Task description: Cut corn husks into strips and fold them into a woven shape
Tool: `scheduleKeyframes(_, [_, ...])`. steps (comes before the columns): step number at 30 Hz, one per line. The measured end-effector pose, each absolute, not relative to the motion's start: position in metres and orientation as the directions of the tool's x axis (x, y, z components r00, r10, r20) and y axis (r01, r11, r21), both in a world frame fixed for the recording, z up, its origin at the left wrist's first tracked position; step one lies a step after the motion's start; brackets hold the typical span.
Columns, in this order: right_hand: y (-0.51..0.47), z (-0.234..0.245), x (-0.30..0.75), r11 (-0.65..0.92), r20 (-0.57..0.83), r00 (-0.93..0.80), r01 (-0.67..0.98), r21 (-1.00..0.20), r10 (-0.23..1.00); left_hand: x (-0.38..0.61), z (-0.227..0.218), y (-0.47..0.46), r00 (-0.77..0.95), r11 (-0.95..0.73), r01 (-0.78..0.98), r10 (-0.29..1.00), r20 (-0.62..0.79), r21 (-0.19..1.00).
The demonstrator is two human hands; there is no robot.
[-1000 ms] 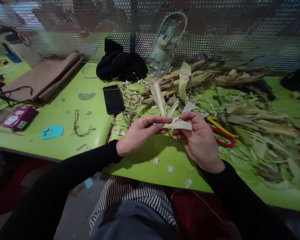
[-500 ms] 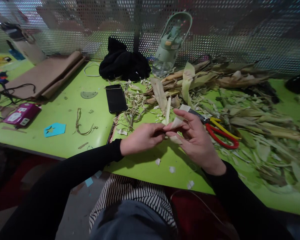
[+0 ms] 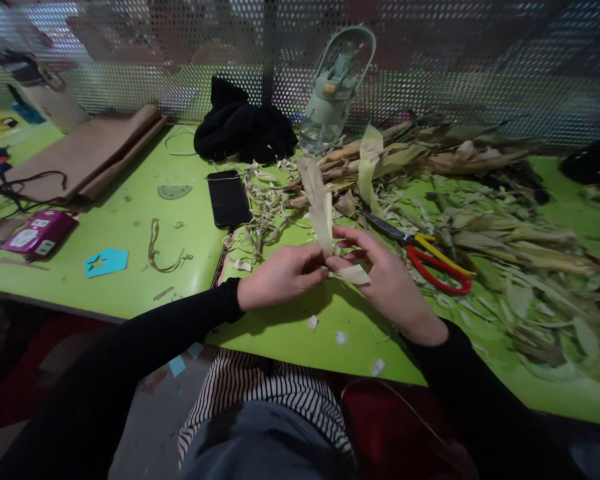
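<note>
My left hand [image 3: 285, 277] pinches pale corn husk strips [image 3: 319, 200] between thumb and fingertips above the front of the table. One long strip stands up from the pinch. A shorter husk piece [image 3: 356, 274] sticks out sideways against my right thumb. Curled around the same bundle from the right, my right hand [image 3: 387, 280] has its fingers on the husk, its fingertips partly hidden. Just beyond that hand lie scissors [image 3: 437, 270] with one red and one yellow handle.
Dried husks [image 3: 520, 237] are heaped along the right and back. A phone [image 3: 229, 198], black cloth [image 3: 245, 127] and green water bottle [image 3: 330, 100] stand behind my hands. To the left are a protractor [image 3: 175, 192], twine [image 3: 160, 257], blue paper tag [image 3: 106, 262], purple box [image 3: 40, 233] and brown paper [image 3: 90, 153].
The short husk piece has folded down to point right, and my right fingers have lowered toward the bundle. The long upright strip now leans closer to my fingers. The view has shifted slightly.
</note>
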State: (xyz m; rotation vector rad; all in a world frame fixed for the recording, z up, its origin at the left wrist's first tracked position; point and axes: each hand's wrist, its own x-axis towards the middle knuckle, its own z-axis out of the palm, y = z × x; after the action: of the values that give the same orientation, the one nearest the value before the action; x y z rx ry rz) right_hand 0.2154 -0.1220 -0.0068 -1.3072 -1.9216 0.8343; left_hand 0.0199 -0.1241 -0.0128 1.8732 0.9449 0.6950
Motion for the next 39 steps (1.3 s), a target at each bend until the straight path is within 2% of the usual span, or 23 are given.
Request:
scheduleKeyframes(2, [-0.12,-0.004,0.217,0.22,0.02,-0.387,0.479,-0.85,0.922,0.019,-0.012,-0.124,0.614,-0.33,0.298,0.785,0.085,0.896])
scheduleKeyframes(3, [-0.121,-0.004,0.218,0.204,-0.006,-0.419,0.455,-0.867,0.908,0.019,-0.011,-0.124,0.641,-0.317,0.258,0.763,0.083,0.913])
scheduleKeyframes(4, [-0.121,-0.005,0.218,0.219,0.014,-0.424,0.439,-0.872,0.906,0.019,-0.012,-0.123,0.659,-0.28,0.2,0.747,0.083,0.939])
scheduleKeyframes(6, [-0.124,-0.008,0.218,0.349,0.18,-0.366,0.474,-0.808,0.913,0.021,-0.014,-0.123,0.659,-0.148,0.052,0.748,0.077,0.988])
scheduleKeyframes(7, [-0.125,-0.01,0.218,0.445,0.308,-0.33,0.53,-0.722,0.892,0.023,-0.016,-0.123,0.642,-0.07,-0.016,0.764,0.064,0.997])
scheduleKeyframes(9, [-0.128,-0.012,0.217,0.6,0.54,-0.33,0.655,-0.459,0.774,0.026,-0.019,-0.123,0.589,0.061,-0.107,0.808,0.014,0.992])
scheduleKeyframes(11, [-0.129,-0.014,0.215,0.66,0.651,-0.394,0.718,-0.223,0.649,0.03,-0.02,-0.124,0.536,0.141,-0.161,0.844,-0.034,0.977])
scheduleKeyframes(12, [-0.129,-0.014,0.215,0.668,0.672,-0.418,0.727,-0.157,0.612,0.031,-0.02,-0.125,0.518,0.164,-0.185,0.854,-0.046,0.969])
scheduleKeyframes(14, [-0.128,-0.014,0.214,0.68,0.68,-0.436,0.722,-0.127,0.59,0.033,-0.018,-0.127,0.512,0.185,-0.217,0.858,-0.05,0.959])
scheduleKeyframes(18, [-0.126,-0.01,0.212,0.722,0.674,-0.456,0.67,-0.17,0.582,0.032,-0.016,-0.128,0.477,0.174,-0.207,0.877,-0.056,0.963])
scheduleKeyframes(24, [-0.127,-0.006,0.213,0.814,0.741,-0.528,0.58,-0.042,0.415,0.026,-0.016,-0.125,0.518,0.267,-0.248,0.849,-0.106,0.931])
scheduleKeyframes(29, [-0.126,-0.009,0.215,0.814,0.681,-0.497,0.516,-0.266,0.538,0.024,-0.013,-0.125,0.554,0.209,-0.181,0.829,-0.076,0.961])
scheduleKeyframes(33, [-0.126,-0.008,0.216,0.825,0.662,-0.512,0.459,-0.329,0.548,0.023,-0.012,-0.125,0.552,0.09,-0.106,0.834,-0.017,0.99])
scheduleKeyframes(35, [-0.128,-0.005,0.216,0.804,0.62,-0.513,0.418,-0.423,0.594,0.023,-0.013,-0.125,0.56,0.035,-0.074,0.828,0.012,0.997])
scheduleKeyframes(37, [-0.13,-0.002,0.216,0.758,0.547,-0.528,0.401,-0.514,0.65,0.022,-0.014,-0.126,0.564,-0.045,0.017,0.826,0.028,0.999])
scheduleKeyframes(39, [-0.131,0.001,0.215,0.747,0.503,-0.562,0.395,-0.534,0.657,0.02,-0.016,-0.127,0.541,-0.175,0.168,0.839,0.058,0.97])
